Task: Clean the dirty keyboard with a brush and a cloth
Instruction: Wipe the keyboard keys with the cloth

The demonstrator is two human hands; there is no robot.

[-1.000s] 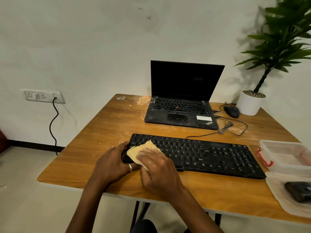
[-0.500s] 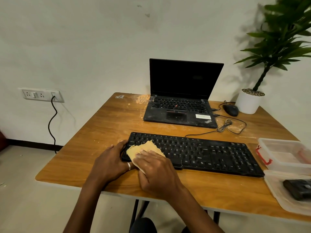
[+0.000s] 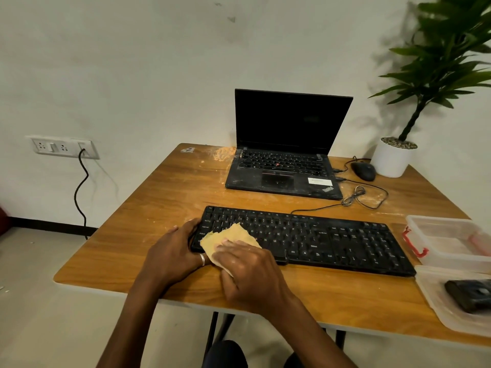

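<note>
Keyboard (image 3: 332, 237) flat on the near side of laptop (image 3: 284, 176), unmoved over last second | left hand (image 3: 172, 251) curled round its left end, bracing | right hand (image 3: 252, 272) closed over cloth (image 3: 231, 236), pressing same left-end keys, barely shifted | I judge wiping barely begun; remaining keys pending.

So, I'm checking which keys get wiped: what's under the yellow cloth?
The left end of the long black keyboard; the keys directly beneath the folded yellow cloth are covered. The right hand holds it down.
</note>
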